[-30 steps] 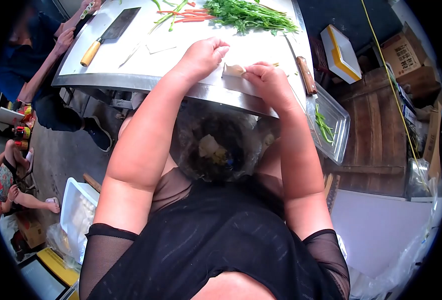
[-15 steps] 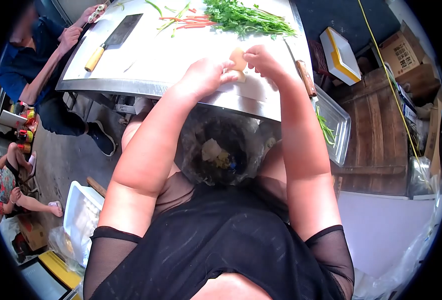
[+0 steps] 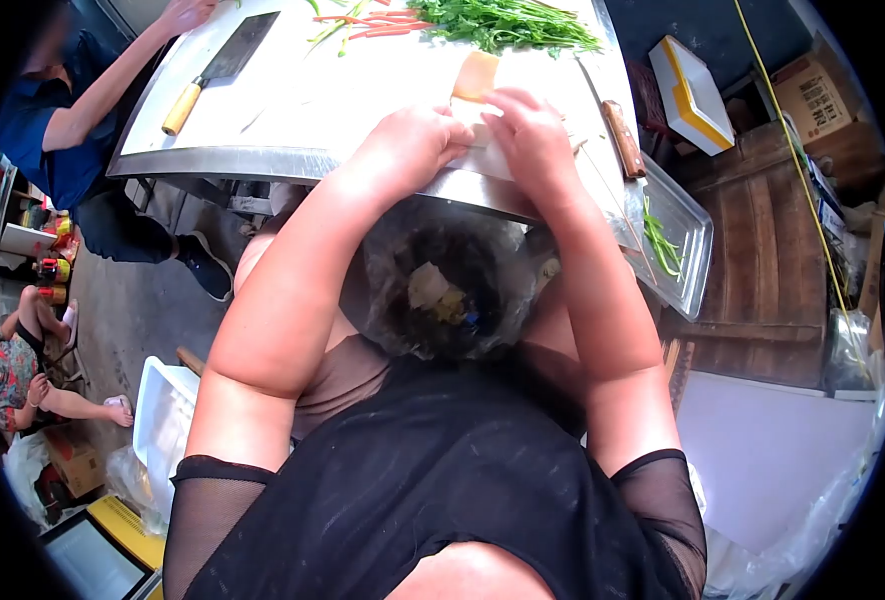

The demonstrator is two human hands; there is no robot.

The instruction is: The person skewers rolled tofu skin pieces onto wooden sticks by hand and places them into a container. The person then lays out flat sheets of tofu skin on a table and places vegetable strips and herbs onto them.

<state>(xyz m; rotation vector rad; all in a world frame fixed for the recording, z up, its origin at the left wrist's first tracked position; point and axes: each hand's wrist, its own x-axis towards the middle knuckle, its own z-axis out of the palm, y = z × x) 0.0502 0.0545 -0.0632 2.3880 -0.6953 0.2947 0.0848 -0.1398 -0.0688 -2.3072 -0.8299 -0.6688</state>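
Note:
A thin tan sheet (image 3: 476, 76) that looks like tofu skin lies on the white tabletop, its near end at my fingers. My left hand (image 3: 418, 145) is closed, thumb and fingertips pinching by a pale, partly hidden portion of it. Opposite, my right hand (image 3: 528, 135) has its fingers curled on the sheet's near right edge. A thin stick, like a skewer (image 3: 623, 218), runs out from beside my right wrist past the table edge; whether the hand grips it is hidden. Right of that hand lies a knife with a brown wooden handle (image 3: 623, 138).
Leafy green herbs (image 3: 508, 22) and red strips (image 3: 378, 28) lie at the back. A cleaver (image 3: 228, 60) rests on the left, near another person's arm (image 3: 113, 85). Below the edge are a lined bin (image 3: 388, 315) and a clear tray (image 3: 698, 270) with green strips.
The tan sheet, held up folded between my fingers before, now lies flatter, stretching away from me. My right hand has come nearer and leftward. The thin stick has come into view.

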